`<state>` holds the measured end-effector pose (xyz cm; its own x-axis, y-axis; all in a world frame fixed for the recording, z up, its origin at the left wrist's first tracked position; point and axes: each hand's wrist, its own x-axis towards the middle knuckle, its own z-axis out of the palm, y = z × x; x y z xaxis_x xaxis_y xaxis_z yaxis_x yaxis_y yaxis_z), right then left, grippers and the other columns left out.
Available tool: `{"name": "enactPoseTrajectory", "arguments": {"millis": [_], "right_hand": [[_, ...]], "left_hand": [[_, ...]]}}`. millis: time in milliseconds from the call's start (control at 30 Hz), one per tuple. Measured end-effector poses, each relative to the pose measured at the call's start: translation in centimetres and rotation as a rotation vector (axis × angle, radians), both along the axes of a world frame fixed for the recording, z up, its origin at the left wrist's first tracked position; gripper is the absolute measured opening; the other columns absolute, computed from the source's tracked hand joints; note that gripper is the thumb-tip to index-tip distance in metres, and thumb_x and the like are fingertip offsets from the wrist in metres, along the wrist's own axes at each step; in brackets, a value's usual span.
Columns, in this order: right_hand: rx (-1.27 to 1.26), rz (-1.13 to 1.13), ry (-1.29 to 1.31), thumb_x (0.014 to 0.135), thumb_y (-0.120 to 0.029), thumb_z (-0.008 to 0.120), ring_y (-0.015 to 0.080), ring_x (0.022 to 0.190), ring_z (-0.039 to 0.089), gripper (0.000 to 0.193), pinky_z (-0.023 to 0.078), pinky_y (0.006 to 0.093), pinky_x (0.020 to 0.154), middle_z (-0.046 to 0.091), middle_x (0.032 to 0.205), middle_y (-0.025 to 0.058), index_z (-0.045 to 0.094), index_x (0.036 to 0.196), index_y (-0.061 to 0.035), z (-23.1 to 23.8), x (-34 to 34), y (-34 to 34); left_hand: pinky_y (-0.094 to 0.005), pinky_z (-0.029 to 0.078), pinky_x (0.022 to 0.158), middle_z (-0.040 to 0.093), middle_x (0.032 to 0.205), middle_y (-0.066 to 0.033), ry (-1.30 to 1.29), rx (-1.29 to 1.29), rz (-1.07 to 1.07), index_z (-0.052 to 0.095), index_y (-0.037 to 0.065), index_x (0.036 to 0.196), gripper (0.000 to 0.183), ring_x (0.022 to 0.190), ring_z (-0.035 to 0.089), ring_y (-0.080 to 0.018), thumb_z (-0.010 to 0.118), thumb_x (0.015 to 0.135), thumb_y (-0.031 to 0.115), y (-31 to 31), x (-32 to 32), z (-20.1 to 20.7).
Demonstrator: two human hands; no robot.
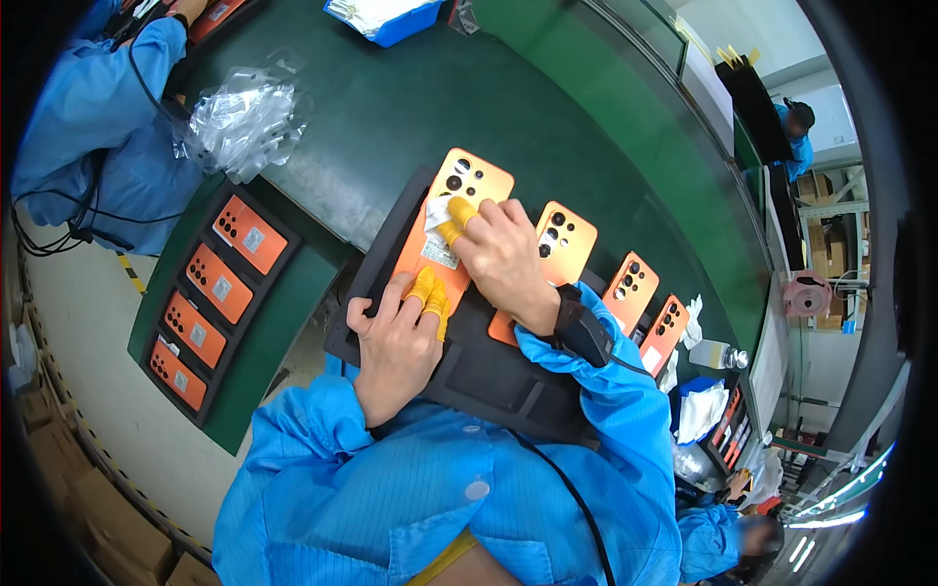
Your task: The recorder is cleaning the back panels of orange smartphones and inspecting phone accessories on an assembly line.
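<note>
An orange smartphone [475, 174] lies back-up in a black foam tray [469, 376] before me, its camera lenses at the far end and a pale label on its back. My right hand [503, 262] pinches a white wipe [437, 213] against this back, just below the lenses. Yellow finger cots cover some fingertips of both hands. Across the phone's near end rests my left hand [399, 347], fingers bent down onto it and thumb at its left side. Beside my right wrist lies a second orange smartphone [567, 239], partly covered by my forearm.
More orange smartphones [630, 283] line the right. Another foam tray [207, 391] at left holds several phones. Clear plastic bags [244, 122] lie near a co-worker's blue sleeve [88, 107]. A blue bin [405, 27] stands far back; a bottle [718, 354] sits right.
</note>
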<state>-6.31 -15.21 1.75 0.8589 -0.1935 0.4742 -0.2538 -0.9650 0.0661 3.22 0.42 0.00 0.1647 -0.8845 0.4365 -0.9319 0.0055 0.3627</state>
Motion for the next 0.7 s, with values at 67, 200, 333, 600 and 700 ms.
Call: {"name": "enactPoseTrajectory", "arguments": {"millis": [67,200,333,600,700], "right_hand": [[0.022,0.018,0.021,0.063,-0.013,0.063,0.0189,0.075,0.051,0.011,0.039,0.0323,0.066,0.053,0.074,0.0037,0.066,0.070,-0.0050,-0.4,-0.3,0.1],[0.000,-0.015,-0.055,0.065,-0.011,0.062,0.0190,0.076,0.052,0.013,0.039,0.0333,0.067,0.058,0.082,0.0056,0.067,0.075,-0.0043,0.6,-1.3,-0.3],[-0.048,-0.155,-0.015,0.068,-0.010,0.063,0.0195,0.075,0.052,0.009,0.039,0.0333,0.066,0.058,0.083,0.0061,0.067,0.073,-0.0045,0.9,-1.4,-1.7],[-0.082,-0.147,0.017,0.066,-0.011,0.063,0.0184,0.073,0.050,0.007,0.037,0.0319,0.064,0.050,0.071,0.0035,0.066,0.070,-0.0066,0.8,-1.6,-2.1],[-0.068,-0.133,0.036,0.066,-0.011,0.062,0.0184,0.072,0.050,0.005,0.037,0.0322,0.064,0.049,0.069,0.0031,0.065,0.069,-0.0066,0.8,-1.4,-1.9]], "left_hand": [[-0.0432,0.022,0.080,0.058,0.087,-0.0060,0.012,-0.014,-0.007,0.062,0.006,0.073,0.012,0.108,0.052,-0.0217,0.066,0.062,0.005,-0.1,0.1,-0.1],[-0.0440,0.023,0.078,0.057,0.088,-0.0067,0.036,-0.022,-0.017,0.065,0.004,0.079,0.019,0.108,0.052,-0.0228,0.066,0.060,0.004,0.0,0.1,-0.1],[-0.0440,0.023,0.078,0.058,0.088,-0.0067,0.022,-0.025,-0.029,0.065,0.004,0.079,0.020,0.108,0.052,-0.0228,0.066,0.060,0.004,0.1,0.2,0.0],[-0.0429,0.021,0.081,0.057,0.086,-0.0062,0.015,-0.028,-0.009,0.060,0.007,0.069,0.008,0.108,0.052,-0.0209,0.066,0.064,0.006,-0.1,0.1,0.0],[-0.0429,0.021,0.081,0.057,0.085,-0.0059,0.017,-0.026,-0.006,0.060,0.007,0.068,0.007,0.108,0.052,-0.0205,0.067,0.064,0.007,-0.2,0.1,0.1]]}}
